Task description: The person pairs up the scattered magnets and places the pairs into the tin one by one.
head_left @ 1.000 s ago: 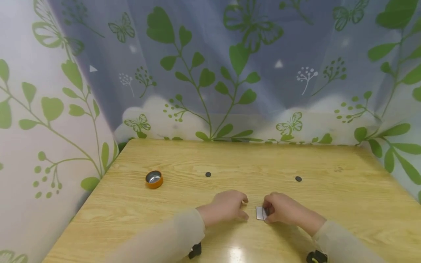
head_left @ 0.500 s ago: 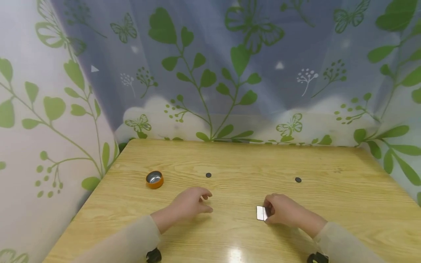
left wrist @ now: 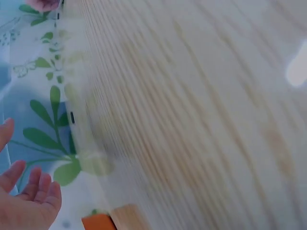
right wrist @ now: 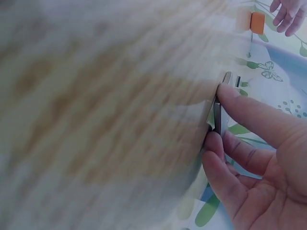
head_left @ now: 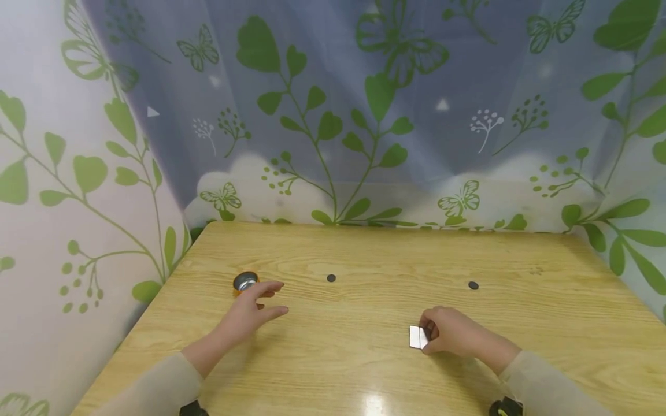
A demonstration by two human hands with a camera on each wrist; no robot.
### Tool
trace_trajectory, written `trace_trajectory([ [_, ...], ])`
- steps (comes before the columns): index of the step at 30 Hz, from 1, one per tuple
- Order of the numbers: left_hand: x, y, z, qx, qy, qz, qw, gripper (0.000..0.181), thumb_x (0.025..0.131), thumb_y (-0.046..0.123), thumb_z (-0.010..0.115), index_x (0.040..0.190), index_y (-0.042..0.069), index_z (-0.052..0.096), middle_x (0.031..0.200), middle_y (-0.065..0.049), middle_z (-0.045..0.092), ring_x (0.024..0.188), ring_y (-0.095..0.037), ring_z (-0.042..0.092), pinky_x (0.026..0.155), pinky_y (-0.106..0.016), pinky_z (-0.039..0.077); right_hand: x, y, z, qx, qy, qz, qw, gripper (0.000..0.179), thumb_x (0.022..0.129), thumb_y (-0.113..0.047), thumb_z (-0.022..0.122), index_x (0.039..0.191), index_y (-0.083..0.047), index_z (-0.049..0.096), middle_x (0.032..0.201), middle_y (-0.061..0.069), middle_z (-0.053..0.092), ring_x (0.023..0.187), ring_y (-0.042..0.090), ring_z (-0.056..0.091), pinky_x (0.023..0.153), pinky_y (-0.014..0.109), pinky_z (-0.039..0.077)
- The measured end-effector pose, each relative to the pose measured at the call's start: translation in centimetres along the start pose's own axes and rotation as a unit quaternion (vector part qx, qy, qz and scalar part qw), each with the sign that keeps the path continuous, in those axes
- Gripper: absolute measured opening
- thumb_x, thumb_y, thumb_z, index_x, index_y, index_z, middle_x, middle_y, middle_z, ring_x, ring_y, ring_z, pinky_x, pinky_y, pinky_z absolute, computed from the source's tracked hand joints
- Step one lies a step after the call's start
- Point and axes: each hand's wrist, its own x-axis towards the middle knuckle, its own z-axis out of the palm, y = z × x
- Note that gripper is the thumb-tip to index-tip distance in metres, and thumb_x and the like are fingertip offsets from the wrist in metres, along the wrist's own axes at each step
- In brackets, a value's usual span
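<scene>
My left hand (head_left: 245, 316) is over the left part of the table, thumb and fingers spread apart and holding nothing. Just past its fingers sits a small round orange bowl (head_left: 242, 277) with a silvery inside, its near side partly hidden by the hand. My right hand (head_left: 451, 334) pinches the right end of a small shiny flat rectangular piece (head_left: 414, 337) between thumb and fingers, low at the tabletop. A dark line divides this piece into two halves. From the right wrist view, the thumb rests against the thin piece (right wrist: 217, 117) and the fingertips meet its near end.
Two small dark round discs lie farther back on the wooden table (head_left: 395, 254): one disc (head_left: 331, 278) near the middle, the other disc (head_left: 473, 285) to the right. A leaf-patterned curtain (head_left: 333, 115) hangs along the table's back and sides.
My left hand has moved left, from beside the shiny piece to the orange bowl, fingers spread throughout. My right hand has stayed at the piece.
</scene>
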Motion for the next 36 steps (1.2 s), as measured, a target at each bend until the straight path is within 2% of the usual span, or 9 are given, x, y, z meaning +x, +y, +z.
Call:
trace_trajectory([
  [4,-0.3,-0.6,-1.0,0.002,0.005,0.003,1.0,0.057,0.084,0.026,0.07,0.131,0.002,0.049,0.13,-0.016,0.05,0.119,-0.034,0.045,0.092,-0.051,0.04,0.0,0.0,0.0,0.003,-0.001,-0.004,1.0,0.036,0.068,-0.015,0.083,0.093,0.0,0.061,0.082,-0.001,0.056,0.071,0.011,0.052,0.063,0.025,0.046],
  [7,-0.5,-1.1,-1.8,0.007,0.028,0.001,0.9996,0.058,0.083,0.024,0.071,0.132,0.002,0.048,0.131,-0.018,0.049,0.12,-0.037,0.044,0.094,-0.053,0.038,0.1,0.0,0.1,0.007,0.0,-0.007,1.0,0.037,0.069,-0.016,0.083,0.094,0.0,0.061,0.082,-0.001,0.057,0.071,0.011,0.052,0.063,0.025,0.046],
  [13,0.0,-2.9,-3.5,0.009,0.072,-0.022,0.9971,0.075,0.082,0.021,0.073,0.14,-0.002,0.032,0.14,-0.026,0.031,0.128,-0.044,0.028,0.099,-0.059,0.029,0.0,-0.1,0.1,0.012,0.001,-0.004,0.9999,0.036,0.068,-0.015,0.083,0.093,-0.001,0.061,0.08,-0.002,0.056,0.07,0.011,0.051,0.062,0.025,0.045],
  [17,0.9,-4.7,-4.3,-0.012,0.036,-0.084,0.9957,0.094,0.083,0.022,0.072,0.147,-0.002,0.008,0.147,-0.032,0.011,0.131,-0.051,0.016,0.103,-0.059,0.022,0.0,0.1,-0.1,0.017,0.002,-0.004,0.9998,0.036,0.068,-0.014,0.083,0.094,-0.001,0.061,0.079,-0.002,0.055,0.07,0.01,0.05,0.061,0.025,0.044],
  [21,1.8,-6.3,-4.8,-0.06,-0.006,-0.138,0.9885,0.1,0.085,0.02,0.07,0.147,-0.001,-0.005,0.147,-0.034,0.008,0.132,-0.051,0.014,0.106,-0.054,0.018,0.1,0.3,-0.1,0.017,0.0,-0.005,0.9998,0.035,0.069,-0.014,0.083,0.094,-0.001,0.062,0.079,-0.002,0.055,0.069,0.01,0.049,0.061,0.025,0.044],
  [25,2.6,-7.0,-4.8,-0.071,-0.012,-0.132,0.9887,0.091,0.086,0.017,0.068,0.147,-0.004,0.004,0.144,-0.034,0.019,0.131,-0.047,0.023,0.105,-0.053,0.022,0.0,0.5,-0.1,0.011,0.0,-0.01,0.9999,0.035,0.068,-0.015,0.083,0.093,-0.001,0.062,0.078,-0.003,0.054,0.069,0.009,0.049,0.061,0.025,0.044],
  [30,3.4,-7.4,-4.8,-0.04,-0.011,-0.122,0.9917,0.074,0.084,0.021,0.07,0.141,-0.005,0.03,0.135,-0.029,0.039,0.123,-0.044,0.038,0.1,-0.054,0.031,0.4,1.6,-0.3,0.022,-0.004,-0.032,0.9993,0.029,0.073,-0.02,0.08,0.09,-0.005,0.062,0.078,-0.005,0.056,0.068,0.006,0.05,0.061,0.024,0.044],
  [32,3.8,-7.5,-4.9,-0.034,-0.02,-0.12,0.992,0.07,0.083,0.024,0.072,0.137,-0.003,0.037,0.132,-0.026,0.044,0.121,-0.043,0.04,0.098,-0.053,0.033,0.4,2.1,-0.6,0.044,-0.012,-0.035,0.9983,0.023,0.078,-0.021,0.076,0.089,-0.006,0.062,0.078,-0.005,0.058,0.069,0.006,0.05,0.061,0.025,0.044],
  [36,4.3,-7.7,-5.1,-0.049,-0.048,-0.114,0.9912,0.07,0.081,0.023,0.073,0.136,-0.003,0.039,0.131,-0.026,0.046,0.121,-0.04,0.041,0.098,-0.05,0.034,0.4,2.6,-1.2,0.12,-0.034,-0.026,0.9919,0.013,0.088,-0.016,0.065,0.089,-0.003,0.065,0.077,-0.002,0.06,0.068,0.01,0.051,0.059,0.025,0.045],
])
